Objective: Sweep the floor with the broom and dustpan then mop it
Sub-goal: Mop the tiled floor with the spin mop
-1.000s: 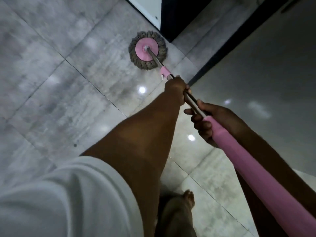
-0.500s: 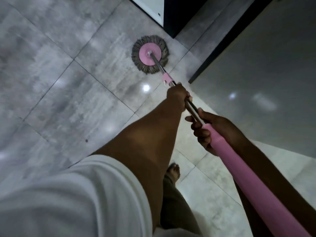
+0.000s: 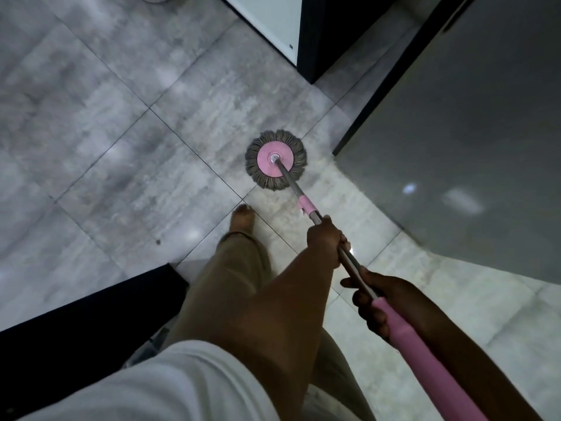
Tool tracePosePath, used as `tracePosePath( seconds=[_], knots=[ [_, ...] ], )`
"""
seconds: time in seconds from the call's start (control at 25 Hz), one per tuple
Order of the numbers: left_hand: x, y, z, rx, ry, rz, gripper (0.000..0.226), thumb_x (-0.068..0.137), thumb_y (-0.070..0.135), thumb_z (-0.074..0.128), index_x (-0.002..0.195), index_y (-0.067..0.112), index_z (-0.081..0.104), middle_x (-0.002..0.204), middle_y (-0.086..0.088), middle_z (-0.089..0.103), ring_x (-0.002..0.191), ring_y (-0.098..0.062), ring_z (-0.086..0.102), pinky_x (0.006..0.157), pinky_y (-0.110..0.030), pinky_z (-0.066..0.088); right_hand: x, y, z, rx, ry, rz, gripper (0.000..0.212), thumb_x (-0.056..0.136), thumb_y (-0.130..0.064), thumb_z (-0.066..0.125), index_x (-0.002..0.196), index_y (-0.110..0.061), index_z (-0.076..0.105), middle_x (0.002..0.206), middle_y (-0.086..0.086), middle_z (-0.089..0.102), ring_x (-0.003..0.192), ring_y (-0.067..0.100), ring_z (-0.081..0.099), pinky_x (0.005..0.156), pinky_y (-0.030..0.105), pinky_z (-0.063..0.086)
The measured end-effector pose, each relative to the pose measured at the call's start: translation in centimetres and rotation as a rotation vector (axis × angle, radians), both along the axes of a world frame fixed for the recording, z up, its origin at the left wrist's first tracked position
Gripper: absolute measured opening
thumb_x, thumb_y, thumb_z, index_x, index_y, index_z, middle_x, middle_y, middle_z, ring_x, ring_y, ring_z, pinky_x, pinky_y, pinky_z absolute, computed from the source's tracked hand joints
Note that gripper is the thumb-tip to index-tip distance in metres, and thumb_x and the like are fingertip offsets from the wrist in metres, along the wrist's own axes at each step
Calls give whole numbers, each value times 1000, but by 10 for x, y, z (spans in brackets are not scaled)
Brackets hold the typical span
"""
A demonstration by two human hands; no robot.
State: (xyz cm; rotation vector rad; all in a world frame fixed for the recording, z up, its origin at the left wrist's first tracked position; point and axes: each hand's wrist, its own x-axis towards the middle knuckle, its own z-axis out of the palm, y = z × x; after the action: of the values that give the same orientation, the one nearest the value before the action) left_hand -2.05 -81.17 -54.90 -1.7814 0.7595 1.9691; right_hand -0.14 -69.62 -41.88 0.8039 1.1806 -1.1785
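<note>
On the grey tiled floor [image 3: 121,147] rests the round mop head [image 3: 275,160]. Both hands grasp the mop handle [image 3: 352,262]: the left hand [image 3: 326,238] lower, the right hand [image 3: 382,299] above.

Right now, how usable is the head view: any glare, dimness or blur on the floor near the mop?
Head view: dim overall; small bright glare spots on the glossy grey panel and on the floor beside the left hand; mop head fairly sharp; white sleeve soft at bottom; straight edges bow, wide-angle.
</note>
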Motion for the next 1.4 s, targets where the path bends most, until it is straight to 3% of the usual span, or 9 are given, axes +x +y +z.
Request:
tracePosePath(
  seconds=[0.12, 0.36, 0.52, 0.68, 0.84, 0.96, 1.24, 1.4],
  knots=[
    [-35, -51, -11, -35, 64, 21, 31, 104, 32, 44, 80, 13, 45, 55, -5, 40, 22, -11, 36, 32, -14, 35, -38, -49, -13, -8, 23, 42, 48, 96, -33, 51, 123, 5, 52, 63, 5, 49, 33, 10, 38, 31, 19, 33],
    [-135, -236, -51, -152, 143, 81, 34, 106, 30, 38, 78, 11, 39, 47, -5, 39, 20, -12, 37, 31, -10, 32, -139, -229, -57, -75, 64, 128, 41, 98, -35, 46, 119, 0, 53, 62, 0, 47, 35, 6, 37, 31, 15, 31],
    [-183, -344, -67, -185, 132, 103, 32, 105, 32, 39, 83, 10, 41, 54, -6, 39, 21, -12, 37, 31, -12, 33, -188, -331, -79, -123, 71, 149, 40, 98, -36, 46, 118, -1, 52, 62, -2, 46, 35, 4, 35, 31, 15, 29],
    [-190, -395, -62, -223, 122, 101, 27, 105, 29, 40, 88, 10, 45, 55, -5, 40, 21, -13, 38, 32, -11, 33, -196, -380, -85, -153, 45, 160, 37, 99, -36, 45, 114, -3, 51, 63, -2, 47, 35, 4, 36, 31, 15, 31],
    [-161, -379, -52, -216, 107, 105, 35, 105, 29, 41, 77, 8, 44, 54, -5, 42, 22, -13, 40, 36, -13, 35, -167, -364, -73, -162, 10, 127, 37, 98, -36, 47, 111, -3, 52, 62, -1, 47, 34, 4, 37, 30, 15, 31],
    [-119, -328, -39, -188, 105, 125, 26, 104, 27, 42, 86, 10, 47, 55, -5, 42, 23, -12, 40, 35, -14, 36, -128, -313, -57, -148, 16, 137, 39, 98, -37, 47, 116, -2, 52, 62, 0, 47, 35, 5, 38, 30, 16, 32],
    [-10, -181, -8, -70, 27, 168, 33, 103, 35, 44, 81, 10, 45, 52, -6, 44, 23, -13, 42, 35, -15, 38, -36, -171, -4, -44, -25, 199, 54, 92, -37, 53, 128, 3, 51, 64, 3, 48, 34, 8, 38, 30, 18, 34],
    [10, -146, -1, 11, 19, 262, 28, 102, 34, 47, 90, 9, 49, 53, -6, 44, 24, -13, 40, 34, -17, 41, -21, -147, 13, 15, -36, 229, 54, 90, -35, 54, 125, 5, 53, 59, 5, 48, 31, 9, 36, 29, 17, 32]
  ],
)
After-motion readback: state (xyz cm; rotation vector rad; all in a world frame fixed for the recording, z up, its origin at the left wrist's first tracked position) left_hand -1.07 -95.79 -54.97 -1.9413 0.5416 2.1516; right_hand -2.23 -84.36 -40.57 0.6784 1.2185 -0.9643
